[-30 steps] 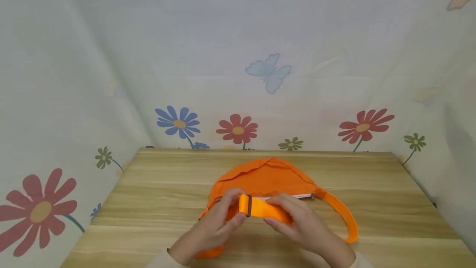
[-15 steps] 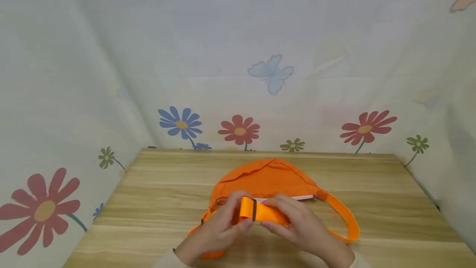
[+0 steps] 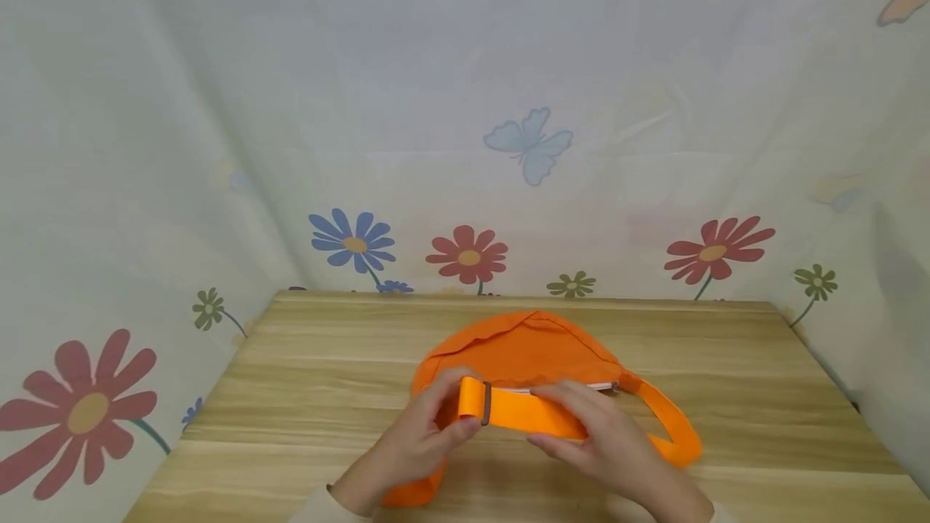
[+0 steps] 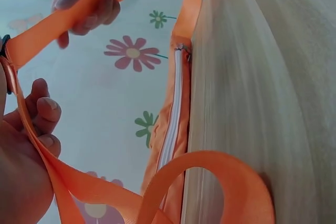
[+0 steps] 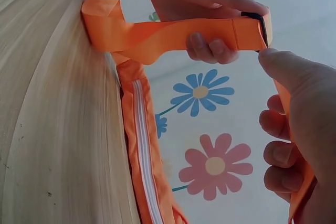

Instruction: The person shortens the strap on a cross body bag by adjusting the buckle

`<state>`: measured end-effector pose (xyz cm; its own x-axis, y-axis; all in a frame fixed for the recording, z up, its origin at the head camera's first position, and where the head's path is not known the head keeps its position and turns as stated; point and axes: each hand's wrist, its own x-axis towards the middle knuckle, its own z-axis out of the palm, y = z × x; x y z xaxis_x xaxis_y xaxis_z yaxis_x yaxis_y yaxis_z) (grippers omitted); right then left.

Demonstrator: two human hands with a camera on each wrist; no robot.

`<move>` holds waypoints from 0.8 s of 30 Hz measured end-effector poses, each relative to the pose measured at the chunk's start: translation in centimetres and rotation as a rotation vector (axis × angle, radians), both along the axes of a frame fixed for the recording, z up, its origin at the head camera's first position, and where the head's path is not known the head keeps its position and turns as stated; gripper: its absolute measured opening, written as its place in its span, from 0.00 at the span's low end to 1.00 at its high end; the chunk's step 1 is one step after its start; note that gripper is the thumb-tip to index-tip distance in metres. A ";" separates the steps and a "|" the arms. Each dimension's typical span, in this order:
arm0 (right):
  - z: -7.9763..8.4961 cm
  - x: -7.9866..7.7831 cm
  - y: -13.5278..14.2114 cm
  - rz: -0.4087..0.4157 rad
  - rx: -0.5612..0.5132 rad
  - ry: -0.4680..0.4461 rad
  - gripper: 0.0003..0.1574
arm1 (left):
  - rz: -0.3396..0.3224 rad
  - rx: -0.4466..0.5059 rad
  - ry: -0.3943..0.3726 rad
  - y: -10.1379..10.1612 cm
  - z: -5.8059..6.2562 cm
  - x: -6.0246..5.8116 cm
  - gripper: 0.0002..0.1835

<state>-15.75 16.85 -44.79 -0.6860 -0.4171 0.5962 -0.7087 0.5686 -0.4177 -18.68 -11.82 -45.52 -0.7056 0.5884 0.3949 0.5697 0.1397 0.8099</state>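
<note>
An orange fabric waist bag [image 3: 519,353] with a white zipper [image 5: 142,145] stands on the wooden table, beyond both hands. Its orange webbing strap [image 3: 538,412] is raised in front of it. A dark slider buckle [image 3: 487,403] sits on the strap, where the webbing folds into a short loop. My left hand [image 3: 421,438] pinches this loop beside the buckle between thumb and fingers. To the right, my right hand [image 3: 606,442] holds the flat strap between thumb and fingers, partly hiding it. In the left wrist view, a loose strap curve [image 4: 226,169] hangs in the foreground.
The strap's right end [image 3: 679,430] bends round on the table [image 3: 305,378] beside the bag. A pale cloth backdrop [image 3: 407,144] printed with flowers and butterflies encloses the back and sides of the table.
The right hand has shifted right along the strap, and a longer stretch of webbing shows between the hands. The left hand and buckle have moved slightly left. The bag stays in place.
</note>
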 end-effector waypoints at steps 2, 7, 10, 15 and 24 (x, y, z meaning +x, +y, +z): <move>-0.1 0.0 0.2 0.005 0.001 0.030 0.27 | -0.016 0.005 0.017 0.0 -0.1 -0.1 0.24; -0.1 0.1 0.1 0.015 0.012 0.031 0.26 | -0.080 0.029 0.022 0.0 -0.1 -0.2 0.23; -0.1 0.2 0.0 0.016 0.021 0.019 0.25 | -0.081 0.020 0.010 0.1 0.0 -0.1 0.23; -0.1 0.2 -0.1 0.022 0.020 0.016 0.23 | -0.048 -0.040 -0.060 0.3 0.1 0.1 0.24; -0.1 0.4 -0.8 0.087 -0.008 0.056 0.23 | -0.050 -0.080 0.037 0.5 -0.6 0.3 0.26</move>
<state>-15.30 16.06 -44.92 -0.6132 -0.4682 0.6362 -0.7774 0.5007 -0.3807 -18.37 -11.30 -46.12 -0.6606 0.6531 0.3702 0.6069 0.1743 0.7754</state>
